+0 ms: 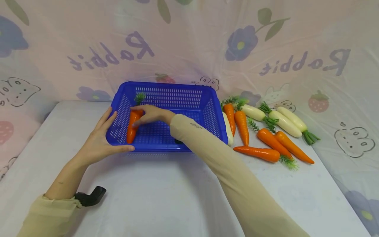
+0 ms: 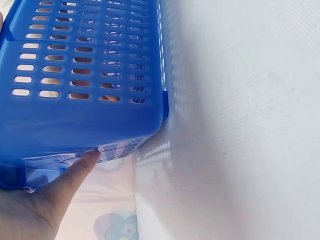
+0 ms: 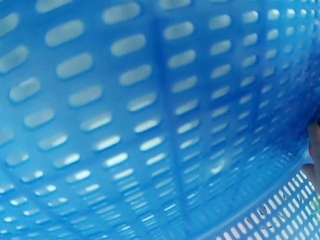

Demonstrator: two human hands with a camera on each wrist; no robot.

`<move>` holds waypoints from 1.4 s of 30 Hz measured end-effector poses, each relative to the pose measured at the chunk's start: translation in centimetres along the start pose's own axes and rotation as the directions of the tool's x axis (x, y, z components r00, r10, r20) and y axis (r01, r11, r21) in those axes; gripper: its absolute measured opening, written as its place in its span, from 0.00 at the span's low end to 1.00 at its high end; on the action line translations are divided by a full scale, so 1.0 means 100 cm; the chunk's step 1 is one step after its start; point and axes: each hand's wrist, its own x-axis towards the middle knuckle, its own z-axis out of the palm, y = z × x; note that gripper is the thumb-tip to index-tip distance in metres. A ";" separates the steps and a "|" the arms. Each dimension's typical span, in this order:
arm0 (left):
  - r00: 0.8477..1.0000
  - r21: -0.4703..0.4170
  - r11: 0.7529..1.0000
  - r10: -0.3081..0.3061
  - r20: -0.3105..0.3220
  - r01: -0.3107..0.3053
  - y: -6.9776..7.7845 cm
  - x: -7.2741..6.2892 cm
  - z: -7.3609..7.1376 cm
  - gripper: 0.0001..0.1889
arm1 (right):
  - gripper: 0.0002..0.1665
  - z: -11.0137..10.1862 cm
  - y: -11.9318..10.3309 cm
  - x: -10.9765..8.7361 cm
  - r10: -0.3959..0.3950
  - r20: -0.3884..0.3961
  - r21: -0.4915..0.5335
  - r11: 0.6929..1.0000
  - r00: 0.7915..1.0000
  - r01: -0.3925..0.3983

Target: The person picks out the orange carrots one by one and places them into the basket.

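A blue plastic basket (image 1: 160, 148) with slotted walls stands on the white table. Inside it, along the left wall, lies an orange carrot (image 1: 131, 133) with its green top toward the back. My right hand (image 1: 152, 113) reaches in over the front rim and holds the carrot between thumb and fingers. My left hand (image 1: 96, 143) is spread against the basket's left end, thumb along the front rim. In the left wrist view, a straight finger (image 2: 75, 175) touches the basket's outer wall. The right wrist view is mostly basket wall (image 3: 165, 125), with fingertips at its right edge.
Right of the basket lie several more carrots (image 1: 242, 126) and several white radishes (image 1: 285, 123) with green tops. One white radish (image 1: 228, 130) lies close to the basket's right wall. A printed cloth (image 1: 189, 42) hangs behind the table.
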 end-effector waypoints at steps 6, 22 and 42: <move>1.000 -0.002 1.000 -0.014 0.002 0.014 0.003 0.000 0.001 0.63 | 0.43 -0.005 0.000 -0.009 0.013 0.030 0.015 1.000 0.999 -0.013; 1.000 -0.020 1.000 0.002 0.010 -0.002 0.001 0.000 0.002 0.63 | 0.27 -0.035 -0.004 -0.039 -0.182 -0.141 0.119 0.973 0.973 0.199; 1.000 -0.031 1.000 0.006 0.005 -0.006 0.003 -0.003 0.000 0.62 | 0.26 -0.074 -0.002 -0.102 -0.218 -0.313 0.214 0.932 0.924 0.292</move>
